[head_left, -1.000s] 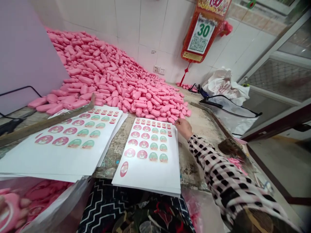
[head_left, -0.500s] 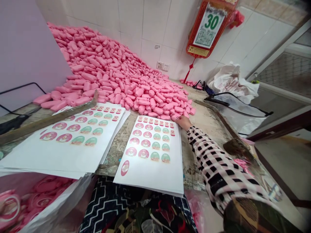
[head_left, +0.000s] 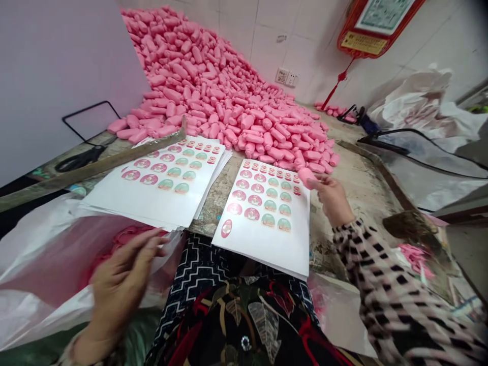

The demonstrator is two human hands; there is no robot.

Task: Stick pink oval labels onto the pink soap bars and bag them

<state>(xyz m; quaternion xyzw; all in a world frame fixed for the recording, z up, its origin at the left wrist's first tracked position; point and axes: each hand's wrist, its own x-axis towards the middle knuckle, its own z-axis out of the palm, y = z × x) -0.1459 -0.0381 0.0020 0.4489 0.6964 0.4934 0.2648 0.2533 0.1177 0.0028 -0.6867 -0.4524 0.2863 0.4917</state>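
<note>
Fingers [head_left: 321,184] of the right hand [head_left: 335,199], the nearer, pinch a pink, rounded, plastic-looking bottle [head_left: 305,176] right of frame centre; its long axis extends up-left. Left hand [head_left: 121,280], lower left: fingers loosely extended, apparently unloaded.

The heaped pieces [head_left: 213,96] are coloured pink, the white sheets [head_left: 263,246] are printed with magenta, red and mint-green labels [head_left: 284,209], the right sleeve [head_left: 385,284] is checked in black and pale pink, and the dark lap garment [head_left: 190,272] is patterned with white angular lines.
</note>
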